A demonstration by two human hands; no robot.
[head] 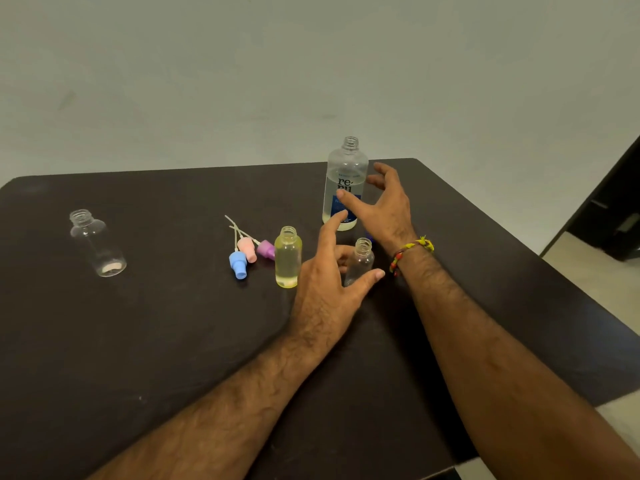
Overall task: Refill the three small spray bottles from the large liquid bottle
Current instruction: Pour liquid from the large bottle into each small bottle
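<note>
The large clear bottle (346, 174) with a blue label stands uncapped at the back right of the dark table (156, 323). My right hand (384, 206) hovers open just beside it, fingers spread and not gripping. My left hand (329, 278) is open around a small empty bottle (362, 259), thumb on its near side, without closing on it. A small bottle filled with yellowish liquid (287, 258) stands to the left. A third small bottle (97, 242), empty, stands far left. Three spray heads, blue (238, 265), pink (248, 248) and purple (266, 249), lie together.
The table's right edge runs diagonally past my right forearm, with pale floor (588, 258) and a dark doorway (620, 209) beyond. A plain wall rises behind the table. A small dark blue object, partly hidden, lies behind the small empty bottle.
</note>
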